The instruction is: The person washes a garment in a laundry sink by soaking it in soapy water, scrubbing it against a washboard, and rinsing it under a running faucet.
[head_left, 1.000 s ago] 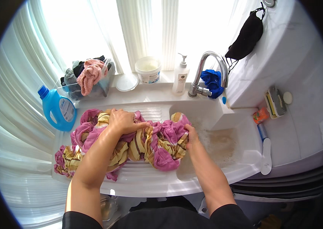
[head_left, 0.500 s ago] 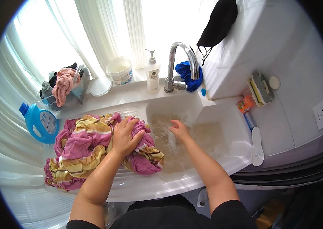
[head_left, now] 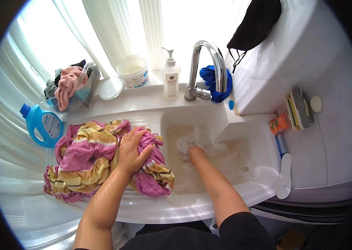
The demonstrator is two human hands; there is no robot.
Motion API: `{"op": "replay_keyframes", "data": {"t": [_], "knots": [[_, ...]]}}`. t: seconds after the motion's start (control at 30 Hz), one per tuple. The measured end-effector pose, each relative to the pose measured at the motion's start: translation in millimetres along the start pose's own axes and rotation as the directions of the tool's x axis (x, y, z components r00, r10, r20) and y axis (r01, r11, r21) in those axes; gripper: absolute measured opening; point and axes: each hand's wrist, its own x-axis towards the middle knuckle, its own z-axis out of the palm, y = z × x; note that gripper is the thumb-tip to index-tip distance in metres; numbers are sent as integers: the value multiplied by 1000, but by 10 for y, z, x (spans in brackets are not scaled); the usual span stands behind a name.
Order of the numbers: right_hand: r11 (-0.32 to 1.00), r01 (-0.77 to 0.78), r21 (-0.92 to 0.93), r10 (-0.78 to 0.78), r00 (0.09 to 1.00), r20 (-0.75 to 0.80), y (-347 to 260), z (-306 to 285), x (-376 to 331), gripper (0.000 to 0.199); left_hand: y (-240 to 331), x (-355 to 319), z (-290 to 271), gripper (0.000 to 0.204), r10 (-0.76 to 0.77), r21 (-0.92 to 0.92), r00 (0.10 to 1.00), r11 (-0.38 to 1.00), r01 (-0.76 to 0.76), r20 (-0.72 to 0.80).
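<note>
A bunched pink and yellow striped cloth (head_left: 90, 152) is heaped on the ribbed left side of the white sink (head_left: 267, 177). My left hand (head_left: 130, 155) rests on top of the cloth near its right end, fingers laid along the folds and thumb apart. In the basin to the right stands cloudy, brownish water (head_left: 228, 164). My right hand (head_left: 197, 156) dips into this water, with foam around it. Its fingers are under the surface and hidden. Behind the basin rises a chrome faucet (head_left: 192, 75), whose spout arches over the back edge.
Along the back ledge stand a white pump bottle (head_left: 171, 81), a white tub (head_left: 132, 75), its lid (head_left: 111, 88) and a clear bin of clothes (head_left: 71, 85). A blue jug (head_left: 44, 127) is at left. A white brush (head_left: 284, 177) lies on the right rim, below an orange container (head_left: 279, 123).
My right hand has gone down from above the basin into the water, and foam has spread around it. My left hand stays on the cloth. The view has shifted slightly.
</note>
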Motion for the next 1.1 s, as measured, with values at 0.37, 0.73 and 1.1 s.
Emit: {"op": "replay_keyframes", "data": {"t": [0.37,0.73,1.1], "knots": [[991,-65,114,64,998,10,-111,-133,-64,44,-100,-55,3,48,27,57,997,998,-23,-72],[996,-8,86,14,998,-64,-58,-251,-87,32,-94,-73,22,46,48,29,996,999,-46,-69],[921,121,371,-63,984,-166,246,-1217,-823,62,-90,183,-207,65,-105,103,964,991,81,243]]}}
